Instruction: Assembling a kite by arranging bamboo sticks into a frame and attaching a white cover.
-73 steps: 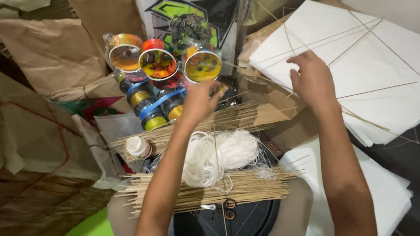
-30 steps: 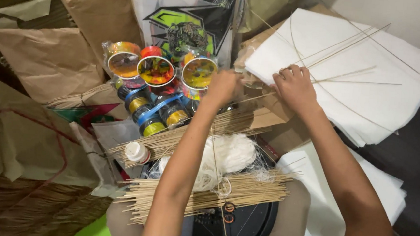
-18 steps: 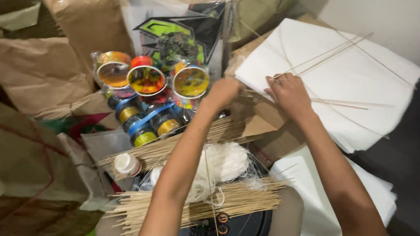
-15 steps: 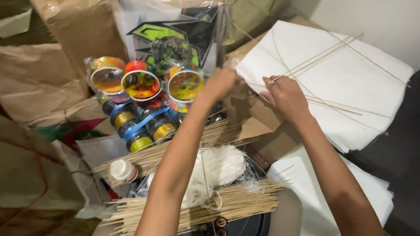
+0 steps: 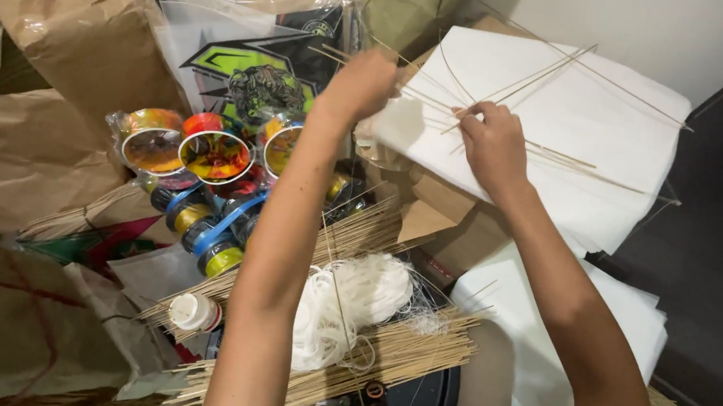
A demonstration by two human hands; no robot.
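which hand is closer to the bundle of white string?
Left, marginally. The left hand is up by the printed plastic bag, above the white string. The right hand rests on the thin sticks atop the white paper stack, up-right of it.

Thin bamboo sticks (image 5: 518,87), pale tan, long and slender, lying crossed and fanned over the stack of white paper sheets (image 5: 603,144). Some straight, one bowed in an arc near the stack's left edge. Several ends gathered together at the stack's left side, others running out past its right edge. White paper sheets square-cut, piled flat but tilted, one corner pointing toward the upper right, left edge slightly crumpled. Sticks resting directly on the topmost sheet.
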